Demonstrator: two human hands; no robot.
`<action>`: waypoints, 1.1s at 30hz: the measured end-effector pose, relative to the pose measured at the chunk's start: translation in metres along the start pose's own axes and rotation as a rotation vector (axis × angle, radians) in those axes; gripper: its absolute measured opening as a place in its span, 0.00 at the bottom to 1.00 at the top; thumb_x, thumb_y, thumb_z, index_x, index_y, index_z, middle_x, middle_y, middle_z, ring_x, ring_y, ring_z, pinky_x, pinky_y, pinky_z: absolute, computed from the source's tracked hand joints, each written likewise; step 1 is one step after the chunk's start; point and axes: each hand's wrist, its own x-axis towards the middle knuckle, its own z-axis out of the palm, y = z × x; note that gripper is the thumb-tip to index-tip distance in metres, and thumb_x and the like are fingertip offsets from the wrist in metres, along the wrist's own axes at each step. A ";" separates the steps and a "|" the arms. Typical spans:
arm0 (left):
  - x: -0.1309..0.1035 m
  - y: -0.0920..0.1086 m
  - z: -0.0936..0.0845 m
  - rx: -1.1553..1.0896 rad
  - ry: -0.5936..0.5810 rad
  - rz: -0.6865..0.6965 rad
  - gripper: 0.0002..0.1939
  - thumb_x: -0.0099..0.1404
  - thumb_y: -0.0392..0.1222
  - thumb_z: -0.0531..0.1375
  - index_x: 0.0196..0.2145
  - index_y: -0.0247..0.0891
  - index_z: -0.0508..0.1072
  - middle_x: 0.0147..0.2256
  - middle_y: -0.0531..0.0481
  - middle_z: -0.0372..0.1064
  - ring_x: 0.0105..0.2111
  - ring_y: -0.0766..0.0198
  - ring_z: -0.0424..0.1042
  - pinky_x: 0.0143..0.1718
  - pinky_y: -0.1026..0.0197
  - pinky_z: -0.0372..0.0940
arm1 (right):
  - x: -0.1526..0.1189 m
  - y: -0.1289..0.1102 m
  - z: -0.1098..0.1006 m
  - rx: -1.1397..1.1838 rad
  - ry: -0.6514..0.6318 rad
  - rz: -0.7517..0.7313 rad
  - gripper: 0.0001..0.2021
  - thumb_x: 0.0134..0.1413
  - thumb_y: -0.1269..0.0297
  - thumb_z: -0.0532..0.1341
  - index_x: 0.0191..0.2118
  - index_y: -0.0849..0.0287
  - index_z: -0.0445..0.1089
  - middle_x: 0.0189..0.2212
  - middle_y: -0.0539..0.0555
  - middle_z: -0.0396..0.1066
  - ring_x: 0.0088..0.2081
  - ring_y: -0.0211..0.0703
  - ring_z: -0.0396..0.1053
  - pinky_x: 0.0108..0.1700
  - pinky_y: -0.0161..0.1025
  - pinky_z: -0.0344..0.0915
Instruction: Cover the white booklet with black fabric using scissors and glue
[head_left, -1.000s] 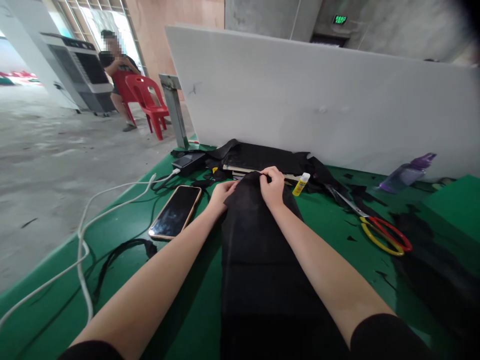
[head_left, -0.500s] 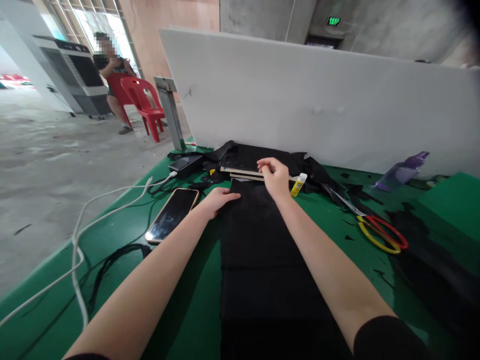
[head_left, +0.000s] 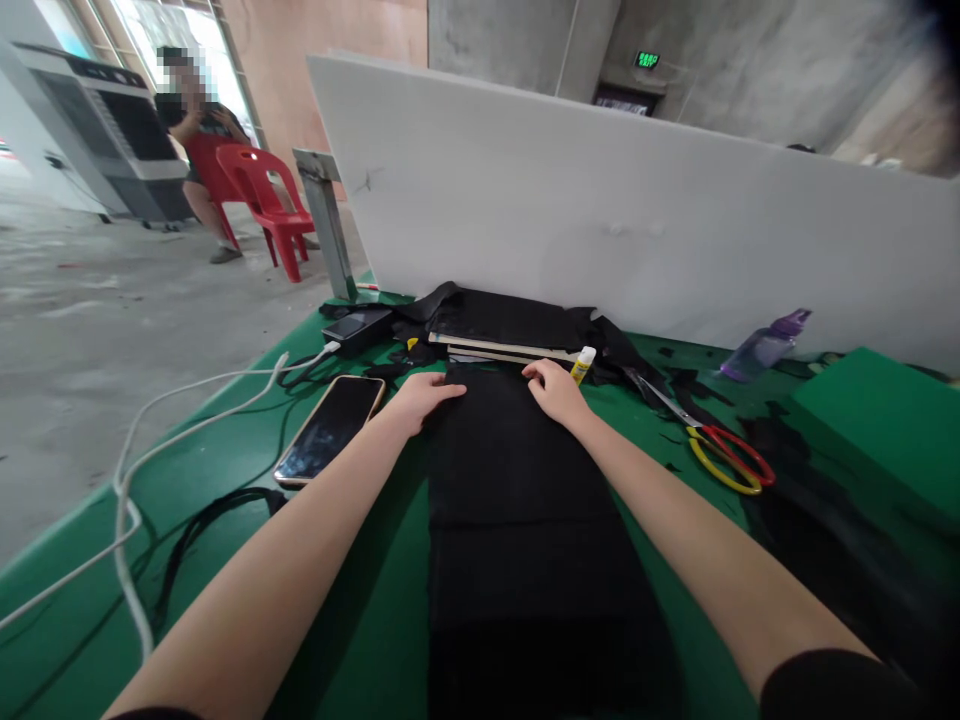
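A long black cloth (head_left: 517,480) lies lengthwise in front of me on the green table. My left hand (head_left: 424,400) is at its far left corner, thumb over the top and the other fingers closed at the edge, partly hidden. Along the far right edge, my right hand (head_left: 556,392) has its fingers curled in and closed on the cloth. Just beyond the cloth's far end is a stack of flat pale-edged pieces (head_left: 510,352) with black fabric (head_left: 517,318) on top. A yellow glue stick (head_left: 583,366) with a white cap sits right behind my right hand.
A phone (head_left: 330,430) lies left of my left arm, near white cables (head_left: 124,490) and a black box-shaped device (head_left: 358,325). Scissors (head_left: 724,450) with red and yellow handles and a purple bottle (head_left: 769,345) are to the right. A white board (head_left: 600,200) stands behind; a person sits beyond.
My right hand has come down from above the stacked pieces to the cloth's far right edge. My left hand stays at the left corner. The whole view has shifted slightly.
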 end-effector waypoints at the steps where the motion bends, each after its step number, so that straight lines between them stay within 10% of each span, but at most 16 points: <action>1: 0.000 0.000 0.000 -0.008 0.008 0.004 0.17 0.49 0.39 0.69 0.39 0.36 0.74 0.32 0.45 0.76 0.30 0.56 0.76 0.31 0.56 0.70 | 0.000 0.001 0.003 0.001 0.004 0.015 0.13 0.49 0.74 0.52 0.37 0.60 0.71 0.37 0.55 0.72 0.40 0.43 0.68 0.45 0.40 0.63; 10: 0.002 0.000 -0.002 -0.100 0.048 0.018 0.38 0.50 0.36 0.69 0.57 0.34 0.61 0.34 0.44 0.76 0.31 0.58 0.75 0.34 0.57 0.69 | 0.011 -0.007 0.013 -0.019 0.005 0.140 0.13 0.50 0.71 0.51 0.32 0.57 0.73 0.31 0.52 0.75 0.34 0.43 0.70 0.38 0.37 0.61; 33: 0.011 -0.008 -0.014 -0.190 -0.124 0.081 0.11 0.50 0.41 0.69 0.28 0.36 0.73 0.22 0.52 0.68 0.20 0.70 0.66 0.21 0.67 0.59 | 0.035 -0.036 0.031 0.061 0.053 0.200 0.11 0.46 0.72 0.50 0.29 0.57 0.70 0.24 0.50 0.70 0.28 0.41 0.66 0.33 0.36 0.57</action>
